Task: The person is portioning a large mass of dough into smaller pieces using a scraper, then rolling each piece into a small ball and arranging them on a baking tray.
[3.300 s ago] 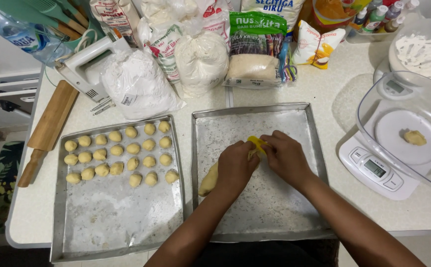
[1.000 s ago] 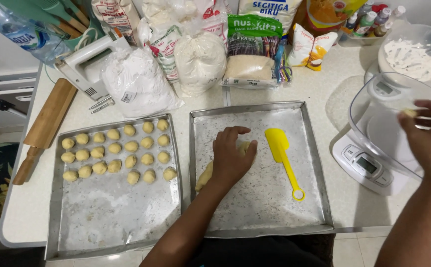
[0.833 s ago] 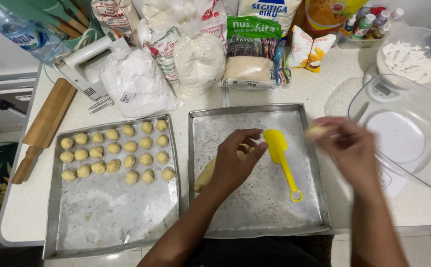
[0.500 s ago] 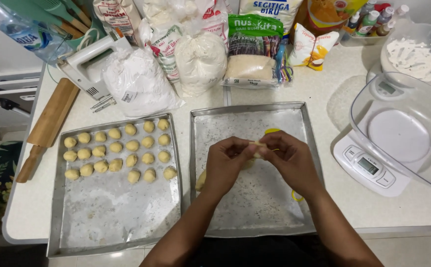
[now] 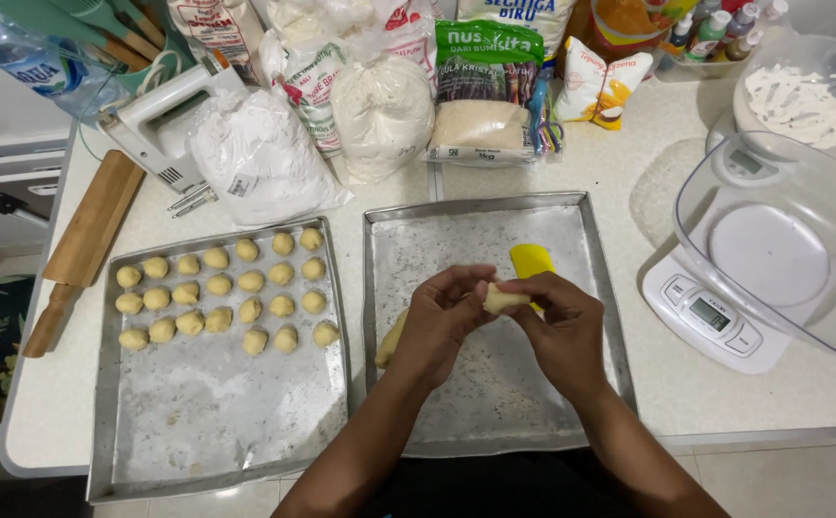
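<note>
Centre of frame: left hand point(image 5: 442, 321) and right hand point(image 5: 562, 326) meet over the right metal tray point(image 5: 494, 422), fingertips of both pinched shut on a small pale dough piece point(image 5: 502, 299), soft and lumpy. Beneath the left hand a longer dough log point(image 5: 389, 341) lies on the floured tray, mostly hidden. A yellow spatula point(image 5: 531, 259) peeks out behind the right hand, handle covered. Left of centre, the left tray point(image 5: 216, 432) holds rows of small round dough balls point(image 5: 221, 297). Right side: white kitchen scale point(image 5: 710, 321) with a clear plastic bowl point(image 5: 782, 240) on it. Upper part: flour and sugar bags point(image 5: 379, 115), white hand mixer point(image 5: 164, 115). Left edge: wooden rolling pin point(image 5: 82, 249).
</note>
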